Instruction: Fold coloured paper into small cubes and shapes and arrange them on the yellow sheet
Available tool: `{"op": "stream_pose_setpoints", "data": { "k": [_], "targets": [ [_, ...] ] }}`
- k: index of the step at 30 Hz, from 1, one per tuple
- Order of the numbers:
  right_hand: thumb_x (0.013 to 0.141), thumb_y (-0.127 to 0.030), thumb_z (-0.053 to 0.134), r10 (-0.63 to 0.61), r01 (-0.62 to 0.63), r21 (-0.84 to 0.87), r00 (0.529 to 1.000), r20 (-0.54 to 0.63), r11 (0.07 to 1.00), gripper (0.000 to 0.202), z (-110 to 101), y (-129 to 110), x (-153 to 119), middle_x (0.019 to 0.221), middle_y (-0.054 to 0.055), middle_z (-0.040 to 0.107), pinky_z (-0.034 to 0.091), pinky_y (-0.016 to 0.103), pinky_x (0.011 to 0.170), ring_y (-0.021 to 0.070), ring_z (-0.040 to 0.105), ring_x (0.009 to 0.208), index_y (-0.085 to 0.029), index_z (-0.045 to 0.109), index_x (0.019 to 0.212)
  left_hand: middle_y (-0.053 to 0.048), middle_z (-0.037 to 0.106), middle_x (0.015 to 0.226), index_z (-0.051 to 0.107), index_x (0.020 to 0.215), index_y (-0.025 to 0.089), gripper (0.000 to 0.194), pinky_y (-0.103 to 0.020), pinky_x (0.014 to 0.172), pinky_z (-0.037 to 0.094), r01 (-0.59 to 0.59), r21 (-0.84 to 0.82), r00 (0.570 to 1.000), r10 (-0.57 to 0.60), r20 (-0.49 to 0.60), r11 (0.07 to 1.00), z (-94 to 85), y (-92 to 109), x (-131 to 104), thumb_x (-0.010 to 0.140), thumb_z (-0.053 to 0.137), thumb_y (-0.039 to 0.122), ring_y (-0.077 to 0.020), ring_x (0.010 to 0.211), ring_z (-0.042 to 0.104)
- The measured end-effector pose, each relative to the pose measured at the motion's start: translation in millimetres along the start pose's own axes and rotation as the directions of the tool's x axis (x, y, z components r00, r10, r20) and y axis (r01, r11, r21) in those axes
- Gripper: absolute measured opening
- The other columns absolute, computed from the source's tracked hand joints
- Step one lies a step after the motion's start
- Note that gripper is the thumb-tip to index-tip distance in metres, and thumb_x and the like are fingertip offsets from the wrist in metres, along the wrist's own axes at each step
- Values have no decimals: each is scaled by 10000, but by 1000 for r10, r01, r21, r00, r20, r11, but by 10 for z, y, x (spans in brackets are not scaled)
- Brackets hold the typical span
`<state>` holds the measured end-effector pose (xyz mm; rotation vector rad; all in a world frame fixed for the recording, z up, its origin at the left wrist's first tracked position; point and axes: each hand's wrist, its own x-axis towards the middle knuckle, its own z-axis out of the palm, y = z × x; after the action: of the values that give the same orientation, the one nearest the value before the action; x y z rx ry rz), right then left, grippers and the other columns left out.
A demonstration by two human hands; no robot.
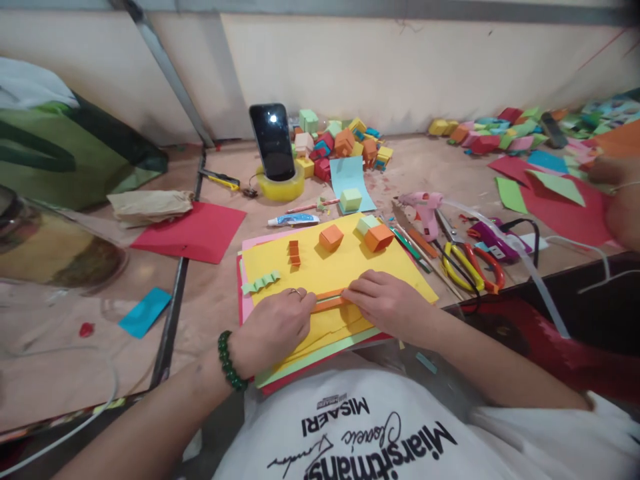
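Left hand (pixel 277 325): pinched the strip (pixel 330 306)'s left end.
Right hand (pixel 387 303): pinched its right end.
Strip: lay between both, over yellow paper (pixel 307 277).
Tape roll (pixel 283 191): stood beyond the grip, phone (pixel 273 143) propped inside.

a pale wall (pixel 350 73) rises behind the brown tabletop (pixel 415 160).

black phone (pixel 273 141) was kinda propped on a yellow tape roll (pixel 282 191), green bag (pixel 60 150) sat off left behind a clear jar (pixel 60 250)
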<state>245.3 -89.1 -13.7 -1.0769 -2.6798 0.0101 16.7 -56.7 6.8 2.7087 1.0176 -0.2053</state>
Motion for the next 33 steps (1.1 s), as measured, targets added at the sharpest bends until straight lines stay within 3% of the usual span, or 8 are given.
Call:
{"op": "stream_pose_setpoints", "data": {
  "k": [3,7,12,19,24,28,33],
  "targets": [
    [927,-103,423,18,-25,96,997,78,995,251,38,59,9,830,100,637,482,302,672,185,538,768,-115,670,973,-41,583,720,522,843,170,134,-307,614,422,12,-86,998,-8,55,996,-61,-27,42,803,407,114,-196,670,559],
    [939,-156,441,156,-180,316,983,100,932,256,-2,105,31,834,83,633,478,268,663,161,568,762,-159,696,968,-41,599,771,540,849,177,151,-301,658,435,36,-161,997,-24,78,986,-86,-71,46,823,396,141,-187,714,573],
    [873,-176,534,377,-433,491,901,214,756,153,-40,127,79,818,42,673,460,248,676,139,602,733,-174,683,907,-75,620,928,598,906,176,259,-336,776,455,62,-177,997,-54,49,982,-104,-108,30,915,342,216,-214,882,589],
    [828,-151,548,478,-562,438,827,296,702,129,-50,126,164,778,21,687,427,235,638,134,611,699,-178,667,783,-40,661,854,598,830,185,191,-318,700,444,216,-316,976,-207,64,924,-120,-157,67,882,421,234,-201,802,597],
    [829,-232,595,549,-637,271,765,338,722,75,-87,115,207,798,10,658,398,233,604,138,601,692,-207,659,858,-42,626,866,583,827,189,165,-309,670,430,240,-252,971,-237,42,937,-108,-151,70,880,433,234,-199,782,582],
    [831,-236,616,555,-622,107,753,352,776,88,-179,79,232,835,32,665,371,242,607,168,612,757,-203,654,903,-40,600,868,575,827,187,166,-306,681,426,207,-205,978,-207,23,956,-116,-139,65,894,428,229,-195,786,575],
    [825,-203,615,487,-561,101,783,387,822,42,-229,92,241,820,40,667,347,238,579,167,602,736,-190,655,821,-38,595,860,569,811,183,170,-307,688,430,199,-161,980,-195,37,967,-147,-115,66,903,431,220,-199,801,578]
  ]
}}
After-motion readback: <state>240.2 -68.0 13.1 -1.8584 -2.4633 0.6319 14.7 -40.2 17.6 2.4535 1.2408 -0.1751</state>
